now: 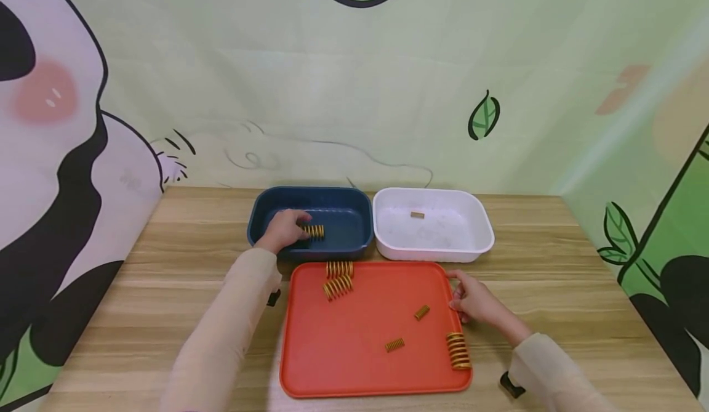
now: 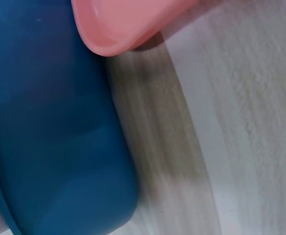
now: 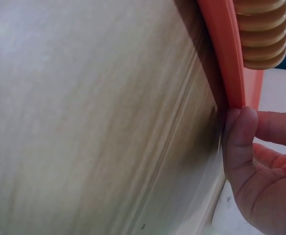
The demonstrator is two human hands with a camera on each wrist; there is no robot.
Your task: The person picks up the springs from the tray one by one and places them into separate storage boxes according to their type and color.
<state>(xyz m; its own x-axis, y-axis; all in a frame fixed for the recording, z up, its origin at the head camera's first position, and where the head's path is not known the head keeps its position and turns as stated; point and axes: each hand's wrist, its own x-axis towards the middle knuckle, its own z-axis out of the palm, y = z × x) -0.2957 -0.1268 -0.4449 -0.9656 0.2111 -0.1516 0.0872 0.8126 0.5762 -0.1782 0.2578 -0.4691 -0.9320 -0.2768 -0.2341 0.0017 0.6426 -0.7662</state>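
Note:
My left hand [image 1: 285, 228] reaches into the dark blue bin [image 1: 346, 249], thumb and fingers at the left end of a gold coil spring [image 1: 315, 231]. In the left wrist view, the bin's outer wall [image 2: 64, 147] hides that hand's fingers. My right hand [image 1: 475, 300] pinches the right rim of the red tray [image 1: 343, 363], as the right wrist view also shows. On the tray lie two large springs [image 1: 338, 287] at the top left, a large spring [image 1: 458, 351] by the right rim, and two small springs [image 1: 395, 345].
A white bin [image 1: 437, 255] stands right of the blue one, holding a small spring [image 1: 417, 215]. Both bins sit behind the tray on a wooden table [image 1: 559, 289], close to a printed cloth backdrop [image 1: 354, 98].

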